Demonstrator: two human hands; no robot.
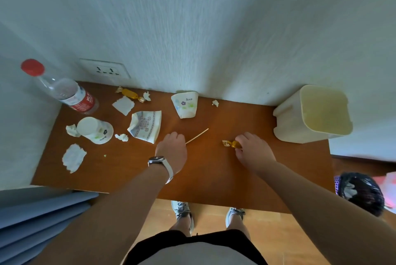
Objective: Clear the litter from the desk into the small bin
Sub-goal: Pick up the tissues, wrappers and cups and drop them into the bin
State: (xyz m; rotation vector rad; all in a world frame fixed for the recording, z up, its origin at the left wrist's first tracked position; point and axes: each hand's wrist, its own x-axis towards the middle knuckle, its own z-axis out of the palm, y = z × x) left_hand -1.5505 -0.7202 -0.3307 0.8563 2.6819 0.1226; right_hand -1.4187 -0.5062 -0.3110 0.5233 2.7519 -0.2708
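1. Litter covers much of the brown desk [214, 170]; judging from this view, your clearing has barely begun.
2. Small bin [287, 123], cream and open-topped, stands on the desk's far right corner, close to the wall. What shows of its inside looks bare, so nothing appears to be binned yet.
3. Your right hand [252, 151] is low over the desk, left of the bin. Its thumb and fingers are curled, pinching one end of a gold sweet wrapper [231, 143].
4. Your left hand [172, 149], with a watch [159, 160] on the wrist, sits knuckles-up at the desk's middle. The near end of a thin wooden stick [198, 135] runs under its fingers. I cannot tell whether you are gripping the stick or only touching it.
5. Left to clear along the back:
   - a clear plastic bottle [68, 93] with a red cap, in the far left corner
   - a second gold wrapper [129, 94]
   - a crumpled paper cup [185, 105] near the wall
6. Left to clear on the left half:
   - a flattened paper cup [145, 128]
   - an upturned paper cup [96, 129]
   - several white tissue scraps [74, 157], the largest near the front left edge
7. My judgement: at most two pieces are in hand and roughly a dozen lie untouched. Most of them are well apart from the bin, so nearly the whole job is ahead of you.
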